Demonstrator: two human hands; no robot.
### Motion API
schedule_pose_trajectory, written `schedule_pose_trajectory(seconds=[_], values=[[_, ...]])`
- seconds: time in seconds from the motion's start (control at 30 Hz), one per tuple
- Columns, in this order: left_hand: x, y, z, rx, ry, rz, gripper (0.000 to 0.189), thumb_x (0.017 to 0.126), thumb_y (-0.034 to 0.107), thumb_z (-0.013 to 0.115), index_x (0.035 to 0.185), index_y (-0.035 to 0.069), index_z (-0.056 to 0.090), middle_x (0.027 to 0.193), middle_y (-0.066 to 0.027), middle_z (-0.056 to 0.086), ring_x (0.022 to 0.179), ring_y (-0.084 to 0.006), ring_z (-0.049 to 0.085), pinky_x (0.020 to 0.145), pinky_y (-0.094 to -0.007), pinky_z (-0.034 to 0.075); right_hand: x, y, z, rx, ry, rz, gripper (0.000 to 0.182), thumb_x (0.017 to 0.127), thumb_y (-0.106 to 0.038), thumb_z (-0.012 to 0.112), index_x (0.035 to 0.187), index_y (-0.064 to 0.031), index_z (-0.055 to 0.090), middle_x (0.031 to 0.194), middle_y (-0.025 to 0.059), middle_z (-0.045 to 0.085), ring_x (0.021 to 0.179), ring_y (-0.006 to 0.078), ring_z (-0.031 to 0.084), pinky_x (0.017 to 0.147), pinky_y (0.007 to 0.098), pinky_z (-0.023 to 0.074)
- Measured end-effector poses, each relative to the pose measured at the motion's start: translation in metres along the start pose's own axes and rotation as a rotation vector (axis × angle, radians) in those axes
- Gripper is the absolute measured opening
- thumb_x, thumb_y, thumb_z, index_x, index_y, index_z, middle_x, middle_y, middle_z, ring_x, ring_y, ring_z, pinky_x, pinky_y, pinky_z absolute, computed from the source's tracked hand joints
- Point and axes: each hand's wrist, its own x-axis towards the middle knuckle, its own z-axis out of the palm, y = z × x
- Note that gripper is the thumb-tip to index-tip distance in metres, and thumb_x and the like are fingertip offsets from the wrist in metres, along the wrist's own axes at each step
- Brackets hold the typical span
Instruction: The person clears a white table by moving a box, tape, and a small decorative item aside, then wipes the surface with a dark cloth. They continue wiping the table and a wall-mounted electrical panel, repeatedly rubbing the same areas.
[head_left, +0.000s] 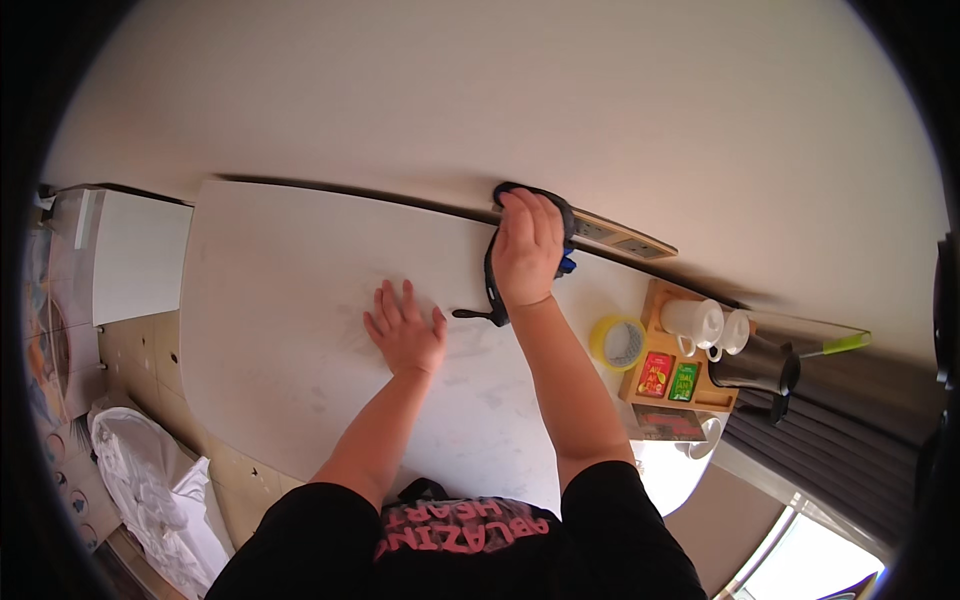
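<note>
My left hand (406, 328) rests on the white tabletop (285, 300) with its fingers spread and nothing in it. At the table's far edge, against the wall, my right hand (527, 247) grips a black item with a strap (491, 281). The strap hangs down onto the tabletop and ends in a thin loop. Blue parts (568, 261) show just right of the hand. Most of the black item is hidden by the hand, so its kind is unclear. Right of my wrist lies a roll of yellow tape (618, 343).
A socket strip (628, 238) runs along the wall behind the right hand. On the right, a wooden tray (711, 397) holds white cups (686, 319) and red and green packets (682, 381). A dark kettle (761, 364) stands beside it. White bags (150, 487) lie lower left.
</note>
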Motion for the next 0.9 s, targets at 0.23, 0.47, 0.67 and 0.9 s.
schedule_pose_trajectory(seconds=[0.23, 0.47, 0.67, 0.9], values=[[0.002, 0.002, -0.004, 0.012, 0.01, -0.003, 0.066, 0.091, 0.043, 0.054, 0.148, 0.014, 0.038, 0.159, -0.0138, 0.025, 0.148, -0.0293, 0.021, 0.118, -0.0557, 0.012, 0.006, -0.028, 0.012, 0.348, -0.125, 0.016, 0.024, 0.08, 0.003, 0.065, 0.104, -0.0016, 0.063, 0.101, 0.0131, 0.068, 0.094, 0.0333, 0.064, 0.083, 0.041, 0.0522], [0.002, 0.002, -0.006, -0.009, -0.023, -0.032, 0.066, 0.09, 0.047, 0.052, 0.147, 0.014, 0.042, 0.159, -0.012, 0.026, 0.148, -0.0287, 0.019, 0.119, -0.0556, 0.01, -0.056, -0.071, -0.08, 1.552, -0.059, 1.204, 0.019, 0.104, -0.007, 0.046, 0.121, -0.0096, 0.054, 0.119, 0.0064, 0.061, 0.111, 0.0172, 0.059, 0.097, 0.0349, 0.0477], [0.002, 0.002, -0.009, 0.001, -0.035, -0.027, 0.067, 0.091, 0.044, 0.055, 0.147, 0.013, 0.039, 0.158, -0.0138, 0.026, 0.147, -0.0297, 0.021, 0.118, -0.0558, 0.013, -0.062, -0.017, -0.122, 1.566, -0.023, 1.365, 0.024, 0.105, -0.019, 0.046, 0.128, -0.0101, 0.049, 0.131, 0.0089, 0.058, 0.124, 0.0228, 0.056, 0.106, 0.0387, 0.0449], [0.003, 0.001, -0.004, -0.007, -0.008, -0.023, 0.067, 0.09, 0.047, 0.054, 0.147, 0.015, 0.041, 0.158, -0.013, 0.027, 0.147, -0.0292, 0.022, 0.118, -0.0569, 0.012, -0.124, 0.007, -0.1, 0.544, -0.077, 1.266, 0.054, 0.1, -0.009, 0.052, 0.15, -0.0025, 0.033, 0.146, 0.0151, 0.045, 0.129, 0.0228, 0.049, 0.104, 0.0356, 0.0433]])
